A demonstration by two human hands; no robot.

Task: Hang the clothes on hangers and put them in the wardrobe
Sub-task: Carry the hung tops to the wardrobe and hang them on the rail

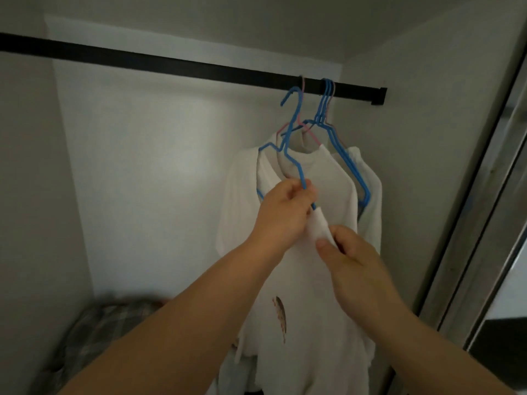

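Note:
A white shirt (319, 280) with a small brown print hangs from a blue wire hanger (293, 155) that is tilted, its hook just below the black wardrobe rail (171, 62) and not on it. My left hand (285, 212) grips the hanger's right arm. My right hand (353, 258) pinches a fold of the white shirt's shoulder just below the hanger's end. Behind it, more white clothes (368, 195) hang on blue hangers (328, 109) and a pink one hooked over the rail.
The wardrobe's white back wall (156, 166) lies open to the left of the hung clothes. A plaid bundle of fabric (102, 332) lies on the wardrobe floor at lower left. A mirrored sliding door frame (484, 223) runs along the right side.

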